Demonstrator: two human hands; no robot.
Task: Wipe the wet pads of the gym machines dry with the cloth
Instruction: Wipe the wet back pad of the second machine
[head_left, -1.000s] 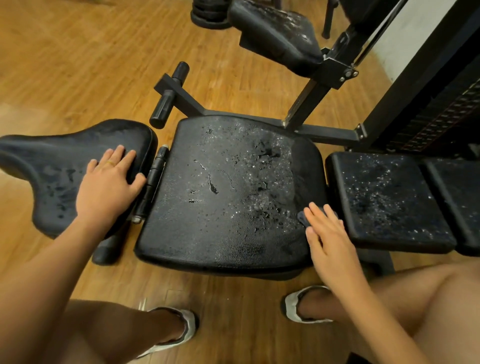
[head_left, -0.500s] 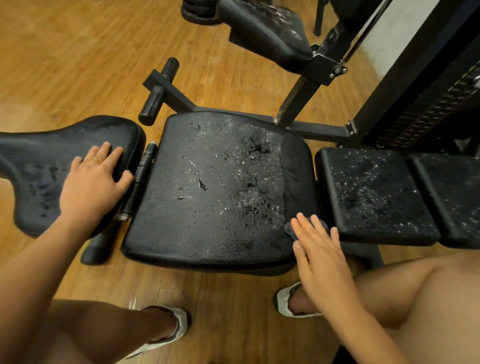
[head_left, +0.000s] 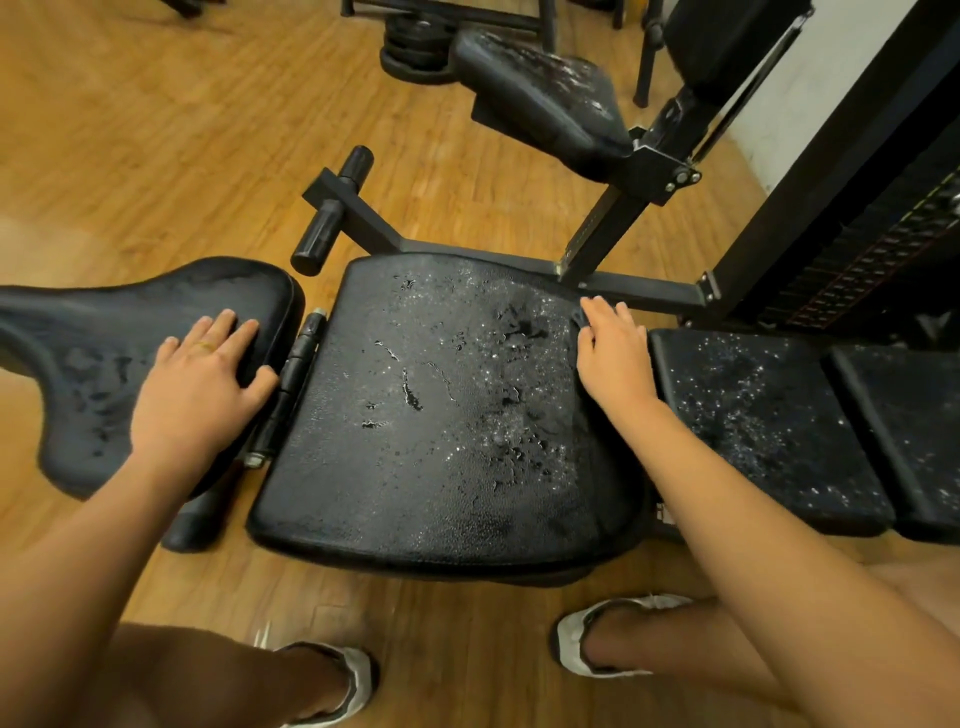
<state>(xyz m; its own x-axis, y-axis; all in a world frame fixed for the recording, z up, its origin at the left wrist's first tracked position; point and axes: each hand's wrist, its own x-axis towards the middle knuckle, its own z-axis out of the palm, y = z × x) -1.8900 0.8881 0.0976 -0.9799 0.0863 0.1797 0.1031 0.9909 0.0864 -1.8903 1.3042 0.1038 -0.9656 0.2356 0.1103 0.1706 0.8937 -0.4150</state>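
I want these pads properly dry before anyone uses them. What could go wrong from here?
1. The cloth is almost wholly hidden under the right hand, so it looks small. It may soak through and smear the droplets on the middle seat pad rather than lift them.
2. The left hand leans flat on the wet-patched left pad and could slip.
3. The beaded right pad and upper pad could be missed.

My right hand (head_left: 615, 353), cloth (head_left: 580, 318) under its fingers, now lies at the seat pad's (head_left: 415, 415) far right corner, up from the near edge.
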